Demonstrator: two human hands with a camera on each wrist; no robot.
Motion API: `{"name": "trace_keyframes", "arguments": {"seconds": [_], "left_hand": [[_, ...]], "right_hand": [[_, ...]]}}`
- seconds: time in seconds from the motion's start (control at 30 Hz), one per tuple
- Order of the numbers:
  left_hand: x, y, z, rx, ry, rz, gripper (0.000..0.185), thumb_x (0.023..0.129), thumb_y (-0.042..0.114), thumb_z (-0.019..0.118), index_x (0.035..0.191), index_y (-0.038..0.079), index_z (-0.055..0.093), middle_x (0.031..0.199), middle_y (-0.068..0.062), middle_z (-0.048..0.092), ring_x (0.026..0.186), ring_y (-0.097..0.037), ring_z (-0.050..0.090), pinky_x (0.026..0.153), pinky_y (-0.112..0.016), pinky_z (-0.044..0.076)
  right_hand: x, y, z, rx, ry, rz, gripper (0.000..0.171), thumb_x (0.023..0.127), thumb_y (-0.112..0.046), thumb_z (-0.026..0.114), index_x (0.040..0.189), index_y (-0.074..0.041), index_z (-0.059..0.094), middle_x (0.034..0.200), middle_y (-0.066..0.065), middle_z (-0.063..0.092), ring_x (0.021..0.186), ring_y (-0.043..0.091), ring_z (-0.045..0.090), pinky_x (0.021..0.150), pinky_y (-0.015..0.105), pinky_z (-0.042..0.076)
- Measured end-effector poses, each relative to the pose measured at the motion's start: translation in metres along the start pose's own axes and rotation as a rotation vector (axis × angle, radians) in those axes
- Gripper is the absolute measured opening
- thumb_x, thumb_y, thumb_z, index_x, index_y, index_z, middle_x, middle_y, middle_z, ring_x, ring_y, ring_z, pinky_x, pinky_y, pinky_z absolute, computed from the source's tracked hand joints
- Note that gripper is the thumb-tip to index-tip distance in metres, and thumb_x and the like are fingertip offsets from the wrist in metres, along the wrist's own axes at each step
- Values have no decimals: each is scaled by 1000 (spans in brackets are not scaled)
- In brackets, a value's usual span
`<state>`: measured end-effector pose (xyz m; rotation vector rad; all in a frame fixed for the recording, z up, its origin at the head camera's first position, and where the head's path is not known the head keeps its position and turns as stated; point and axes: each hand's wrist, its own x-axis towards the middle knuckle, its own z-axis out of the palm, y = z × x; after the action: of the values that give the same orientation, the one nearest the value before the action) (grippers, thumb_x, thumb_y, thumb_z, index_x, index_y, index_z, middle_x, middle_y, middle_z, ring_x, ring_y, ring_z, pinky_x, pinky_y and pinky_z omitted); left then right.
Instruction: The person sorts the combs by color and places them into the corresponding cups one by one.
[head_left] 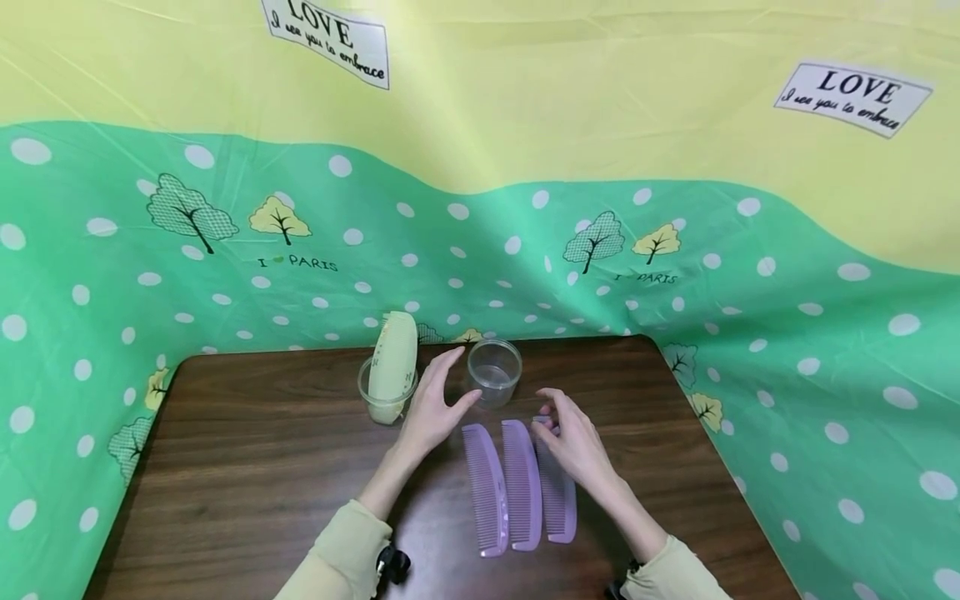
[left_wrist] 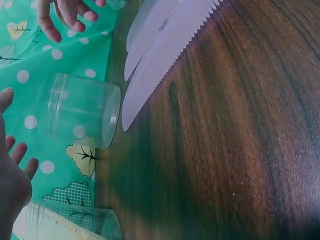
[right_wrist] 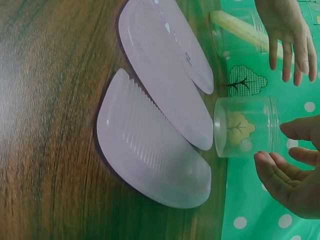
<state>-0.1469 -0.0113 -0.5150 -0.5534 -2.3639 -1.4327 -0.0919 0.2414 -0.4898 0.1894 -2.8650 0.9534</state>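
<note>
Three purple combs lie side by side on the table: a left comb (head_left: 501, 487), a middle comb (head_left: 531, 492) and a right comb (head_left: 568, 504). Just behind them stands a clear round jar (head_left: 495, 375) with nothing inside. My left hand (head_left: 431, 408) is left of this jar, thumb and fingers spread apart and holding nothing. Over the far end of the right comb hovers my right hand (head_left: 573, 437), its fingers loosely bent; in the right wrist view nothing is between thumb and fingers. A second clear jar (head_left: 362, 385), left of my left hand, holds a pale yellow-green comb (head_left: 393, 358) standing upright.
The brown wood-grain table (head_left: 285, 483) has its back edge just behind both jars. A green and yellow printed cloth (head_left: 450, 233) hangs behind the table and along its sides.
</note>
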Motion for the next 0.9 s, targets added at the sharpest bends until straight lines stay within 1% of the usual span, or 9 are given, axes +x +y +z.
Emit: {"name": "trace_keyframes", "arguments": {"seconds": [0.13, 0.23, 0.4, 0.6, 0.7, 0.77, 0.83, 0.9], "left_hand": [[0, -2, 4, -7, -28, -35, 74, 90, 30, 80, 154, 19, 46, 154, -6, 52, 144, -26, 48, 119, -49, 40], [0, -4, 8, -10, -33, -43, 75, 90, 31, 81, 154, 20, 46, 154, -5, 51, 144, -25, 48, 119, -49, 40], [0, -6, 13, -17, -31, -56, 74, 90, 31, 80, 154, 18, 46, 153, -6, 52, 143, -27, 49, 117, -52, 41], [-1, -9, 19, -48, -44, -101, 74, 90, 31, 81, 153, 12, 47, 152, -7, 53, 142, -29, 49, 117, -54, 41], [0, -11, 22, -43, -49, -120, 74, 90, 33, 80, 153, 12, 46, 153, -8, 52, 143, -29, 49, 117, -54, 41], [1, -13, 23, -43, -59, -147, 76, 90, 35, 79, 155, 14, 45, 154, -8, 51, 144, -29, 48, 118, -53, 40], [2, -15, 25, -40, -67, -172, 77, 91, 37, 78, 156, 15, 43, 156, -8, 49, 146, -29, 47, 119, -53, 39], [4, -17, 27, -42, -72, -196, 78, 91, 39, 78, 156, 15, 42, 157, -9, 48, 147, -30, 46, 119, -54, 39]], "right_hand": [[-1, 4, -3, -28, -13, 16, 49, 91, -12, 76, 136, -13, 57, 107, 12, 68, 88, 24, 66, 72, 28, 49], [-1, 6, -4, -42, -26, 17, 51, 91, -12, 77, 137, -12, 56, 108, 14, 68, 90, 27, 66, 72, 30, 48], [-3, 8, -6, -62, -60, 35, 54, 91, -12, 77, 140, -10, 54, 111, 16, 67, 91, 27, 64, 73, 33, 48], [-4, 12, -7, -82, -128, 78, 59, 92, -17, 77, 144, -11, 52, 118, 17, 66, 98, 28, 65, 76, 37, 52], [-5, 14, -7, -103, -147, 94, 61, 92, -19, 78, 146, -11, 51, 118, 17, 64, 97, 27, 64, 73, 37, 52], [-5, 16, -8, -119, -162, 111, 63, 91, -19, 78, 147, -11, 49, 119, 17, 64, 94, 26, 62, 70, 37, 52], [-5, 16, -8, -142, -181, 128, 66, 91, -20, 79, 149, -11, 48, 120, 18, 63, 93, 26, 62, 71, 40, 52], [-6, 16, -9, -160, -201, 142, 69, 90, -20, 79, 150, -11, 46, 124, 19, 62, 96, 29, 64, 74, 46, 55]]}}
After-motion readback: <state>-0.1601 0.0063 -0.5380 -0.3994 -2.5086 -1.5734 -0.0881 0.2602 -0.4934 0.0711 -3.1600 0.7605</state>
